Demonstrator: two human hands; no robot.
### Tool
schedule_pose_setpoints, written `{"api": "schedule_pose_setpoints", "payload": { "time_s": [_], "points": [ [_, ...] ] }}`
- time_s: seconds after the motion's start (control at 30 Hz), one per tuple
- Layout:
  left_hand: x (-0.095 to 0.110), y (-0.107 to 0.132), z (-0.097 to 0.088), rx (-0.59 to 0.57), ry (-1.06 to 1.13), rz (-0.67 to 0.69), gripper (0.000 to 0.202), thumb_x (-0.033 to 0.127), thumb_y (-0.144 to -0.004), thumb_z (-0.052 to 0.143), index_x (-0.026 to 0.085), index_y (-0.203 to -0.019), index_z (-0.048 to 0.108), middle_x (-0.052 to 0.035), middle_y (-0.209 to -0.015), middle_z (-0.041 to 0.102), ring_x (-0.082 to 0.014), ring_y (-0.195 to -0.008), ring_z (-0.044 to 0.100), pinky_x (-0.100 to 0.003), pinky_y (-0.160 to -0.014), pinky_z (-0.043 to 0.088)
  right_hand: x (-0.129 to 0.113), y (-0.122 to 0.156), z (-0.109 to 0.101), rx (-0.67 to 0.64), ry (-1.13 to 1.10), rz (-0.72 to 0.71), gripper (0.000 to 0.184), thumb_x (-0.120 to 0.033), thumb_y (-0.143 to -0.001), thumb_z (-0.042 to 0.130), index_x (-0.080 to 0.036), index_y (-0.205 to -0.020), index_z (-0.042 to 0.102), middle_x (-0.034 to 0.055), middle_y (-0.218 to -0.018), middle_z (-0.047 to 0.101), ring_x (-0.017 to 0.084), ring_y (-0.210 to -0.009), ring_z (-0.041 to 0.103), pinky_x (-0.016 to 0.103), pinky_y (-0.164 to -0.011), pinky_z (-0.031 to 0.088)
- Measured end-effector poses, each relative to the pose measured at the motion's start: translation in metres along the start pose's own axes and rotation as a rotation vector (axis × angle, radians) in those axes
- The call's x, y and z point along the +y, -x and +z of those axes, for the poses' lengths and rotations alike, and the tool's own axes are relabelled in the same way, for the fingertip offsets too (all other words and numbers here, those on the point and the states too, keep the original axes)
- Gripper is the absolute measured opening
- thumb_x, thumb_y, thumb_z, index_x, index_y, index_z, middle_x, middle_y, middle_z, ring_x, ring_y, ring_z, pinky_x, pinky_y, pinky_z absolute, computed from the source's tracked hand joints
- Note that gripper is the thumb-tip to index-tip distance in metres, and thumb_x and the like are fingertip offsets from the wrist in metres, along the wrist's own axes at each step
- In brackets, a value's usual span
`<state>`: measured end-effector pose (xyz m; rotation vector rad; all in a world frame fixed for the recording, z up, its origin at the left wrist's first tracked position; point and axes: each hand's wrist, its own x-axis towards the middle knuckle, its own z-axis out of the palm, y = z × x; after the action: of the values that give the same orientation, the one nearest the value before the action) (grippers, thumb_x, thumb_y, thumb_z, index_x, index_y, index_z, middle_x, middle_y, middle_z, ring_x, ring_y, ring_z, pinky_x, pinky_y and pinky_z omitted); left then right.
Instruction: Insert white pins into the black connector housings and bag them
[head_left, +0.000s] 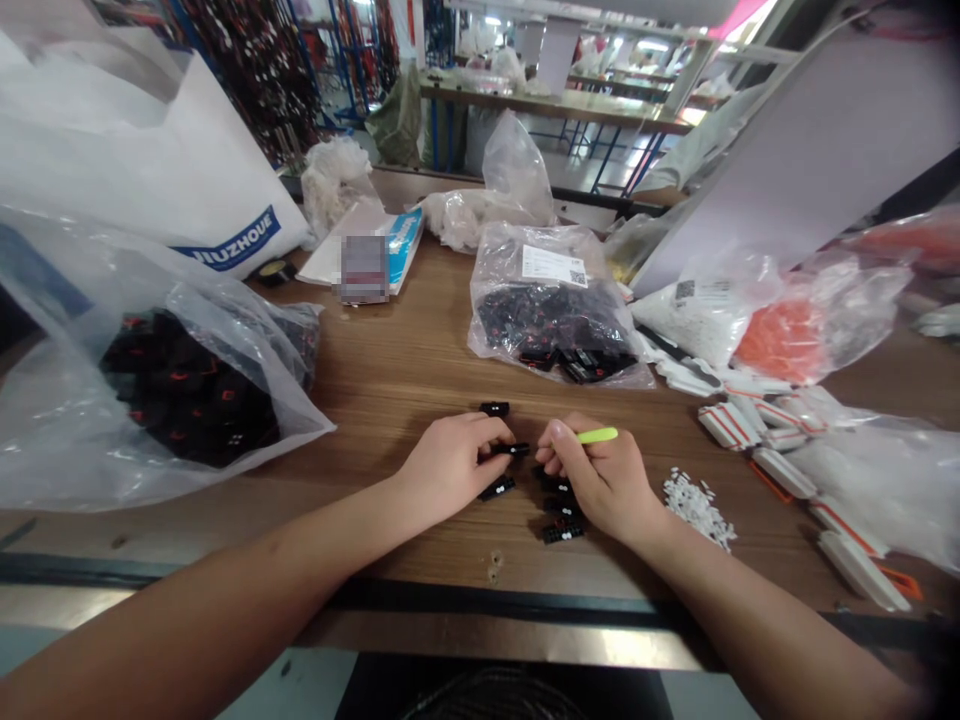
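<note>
My left hand (454,455) pinches a small black plastic part (516,449) with white dots between thumb and fingertips, just above the table. Facing it, my right hand (611,480) is closed round a slim tool with a yellow-green handle (598,436); its working end is hidden by the fingers. One black part (494,408) lies beyond my left hand, and another (497,488) is beneath it. Several similar black parts (562,534) form a column beside my right hand, partly covered by it. To the right of my right wrist is a heap of tiny white pieces (697,507).
An open plastic bag of black parts (191,390) stands at left. A labelled clear bag (559,310) of black parts lies ahead. Bags with white (709,310) and orange pieces (784,335) and several white-orange parts (859,570) fill the right. A booklet (322,258) lies behind.
</note>
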<state>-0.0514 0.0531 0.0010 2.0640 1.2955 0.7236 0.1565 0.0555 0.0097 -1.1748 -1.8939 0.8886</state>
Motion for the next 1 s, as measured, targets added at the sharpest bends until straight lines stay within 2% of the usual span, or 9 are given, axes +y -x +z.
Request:
{"api": "schedule_pose_setpoints", "payload": {
  "time_s": [0.13, 0.33, 1.0],
  "points": [
    [-0.0003, -0.0005, 0.0003, 0.002, 0.014, 0.001, 0.01, 0.012, -0.083, 0.07, 0.02, -0.089, 0.07, 0.0009, -0.079, 0.065, -0.0154, -0.07, 0.061, -0.027, -0.064, 0.046, -0.0014, 0.0006, -0.0005, -0.026, 0.071, -0.047, 0.036, -0.04, -0.101, 0.048, -0.019, -0.077, 0.066, 0.0027, -0.07, 0.067, 0.013, -0.059, 0.064, 0.024, -0.057, 0.052],
    [-0.0003, -0.001, 0.0008, 0.014, 0.026, -0.001, 0.013, 0.011, -0.081, 0.072, 0.02, -0.089, 0.071, 0.0014, -0.078, 0.065, -0.0147, -0.069, 0.061, -0.027, -0.065, 0.046, -0.0045, -0.0001, 0.0024, 0.11, -0.079, 0.015, 0.038, -0.044, -0.1, 0.049, -0.019, -0.079, 0.067, 0.0029, -0.07, 0.068, 0.011, -0.053, 0.061, 0.022, -0.049, 0.051],
    [0.0011, -0.0001, -0.0003, 0.007, 0.045, -0.02, 0.012, 0.009, -0.081, 0.072, 0.019, -0.088, 0.071, 0.0015, -0.078, 0.064, -0.014, -0.069, 0.06, -0.026, -0.065, 0.045, -0.0008, -0.0006, 0.0053, 0.074, -0.06, -0.048, 0.034, -0.035, -0.101, 0.049, -0.017, -0.079, 0.066, 0.0012, -0.07, 0.067, 0.008, -0.054, 0.062, 0.019, -0.05, 0.049]
  ]
}}
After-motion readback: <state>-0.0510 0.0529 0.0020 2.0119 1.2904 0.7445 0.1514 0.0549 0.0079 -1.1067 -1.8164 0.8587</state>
